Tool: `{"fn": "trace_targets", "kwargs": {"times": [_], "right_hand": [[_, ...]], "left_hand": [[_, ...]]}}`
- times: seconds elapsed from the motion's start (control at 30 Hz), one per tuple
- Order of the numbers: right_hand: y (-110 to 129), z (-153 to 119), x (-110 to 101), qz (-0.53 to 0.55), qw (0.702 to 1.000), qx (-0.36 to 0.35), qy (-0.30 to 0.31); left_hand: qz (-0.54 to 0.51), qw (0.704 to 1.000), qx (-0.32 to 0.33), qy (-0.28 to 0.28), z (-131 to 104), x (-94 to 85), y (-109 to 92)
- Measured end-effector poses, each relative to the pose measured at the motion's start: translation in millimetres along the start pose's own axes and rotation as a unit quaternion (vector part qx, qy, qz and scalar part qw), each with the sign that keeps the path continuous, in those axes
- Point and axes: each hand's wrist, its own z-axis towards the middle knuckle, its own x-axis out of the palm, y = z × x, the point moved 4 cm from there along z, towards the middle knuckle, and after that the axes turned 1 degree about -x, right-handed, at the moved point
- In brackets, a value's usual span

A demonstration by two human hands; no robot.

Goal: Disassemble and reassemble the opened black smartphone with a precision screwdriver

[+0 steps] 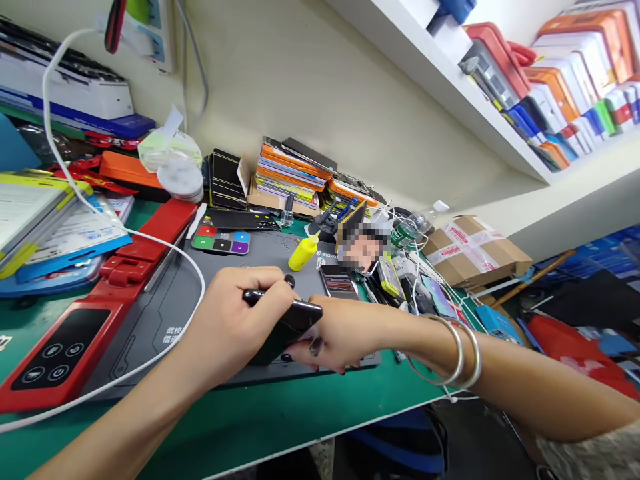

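Green tabletop (pixel 280 413), grey mat (pixel 170 293) on it, 1 red hinged device (pixel 116 283), stacked boxes (pixel 290 177) at back

The wall (pixel 280 87) is a pale cream color, and it stands past the hands (pixel 235 310), behind the table (pixel 280 407). The table is green. It goes under the hands and out to both sides, and its near edge is pale and thin. Up high, to the right of the hands, a white shelf (pixel 430 67) sticks out from the wall and looks slanted. It is full of red, orange and white boxes (pixel 565 97). A white socket (pixel 163 40) is up and to the left of the hands, with a gray cord (pixel 197 60) next to it. Down low, to the right of the hands, the floor (pixel 480 433) looks dark. The light is bright, most of all up by the shelf.
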Motion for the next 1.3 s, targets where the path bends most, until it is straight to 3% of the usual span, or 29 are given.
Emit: {"fn": "trace_targets", "kwargs": {"times": [0.13, 0.23, 0.33, 0.4, 0.47, 0.57, 0.63, 0.77, 0.87, 1.07, 1.3], "right_hand": [[-5, -5, 4, -0.036, 0.991, -0.094, -0.09], [-12, -12, 13, -0.009, 0.955, -0.18, -0.235], [-24, -14, 27, 0.044, 0.873, -0.227, -0.428], [-29, -7, 38, 0.052, 0.837, -0.24, -0.489], [-30, -1, 43, 0.046, 0.813, -0.266, -0.515], [-25, -4, 40, -0.009, 0.795, -0.334, -0.506], [-20, -13, 35, -0.063, 0.813, -0.346, -0.464], [-13, -35, 22, -0.183, 0.884, -0.235, -0.36], [-7, -43, 17, -0.253, 0.893, -0.193, -0.318], [-3, -38, 18, -0.219, 0.895, -0.221, -0.32], [3, -42, 14, -0.182, 0.897, -0.25, -0.316]], "left_hand": [[0.008, 0.998, 0.048, -0.034, 0, -7.0, 0], [0.041, 0.98, 0.151, -0.126, -6, -15.9, -6], [0.189, 0.918, 0.304, -0.172, -19, -13.1, -19], [0.289, 0.864, 0.384, -0.148, -27, -3.8, -24], [0.33, 0.842, 0.412, -0.115, -32, 3.4, -25], [0.347, 0.839, 0.412, -0.079, -36, 8.4, -24], [0.364, 0.834, 0.412, -0.047, -38, 10.9, -24], [0.412, 0.821, 0.396, 0.0, -41, 13.2, -22], [0.44, 0.809, 0.39, 0.012, -44, 13.7, -22], [0.439, 0.796, 0.417, -0.028, -47, 16.1, -25], [0.427, 0.801, 0.418, -0.035, -51, 18.8, -28]]}}
